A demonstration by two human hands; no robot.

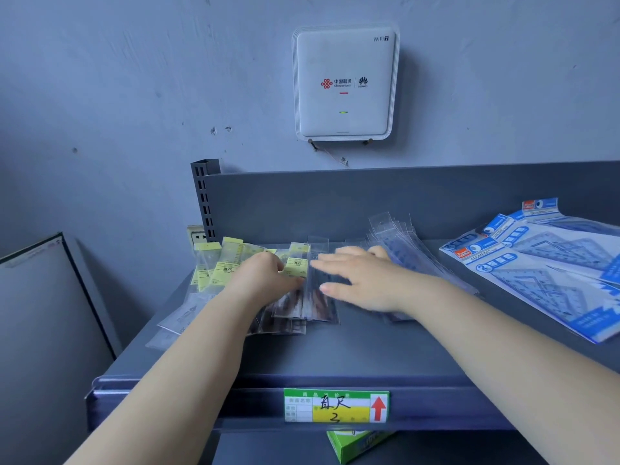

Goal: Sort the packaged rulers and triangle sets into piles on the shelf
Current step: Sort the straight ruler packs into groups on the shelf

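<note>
Triangle sets (550, 263) in blue-and-white packs lie fanned at the right end of the grey shelf (352, 350). Packaged rulers with yellow labels (218, 266) spread over the shelf's left part, some overhanging its left edge. Clear-sleeved rulers (399, 239) lean near the back panel, mid-shelf. Left hand (265, 273), fingers curled, pinches a yellow-labelled pack (297, 263) among the left spread. Right hand (362, 280) lies flat, fingers straight, pressing on clear packs at centre; motion blurred. White router (345, 82) on wall above. Price tag (336, 406) on shelf's front lip.
</note>
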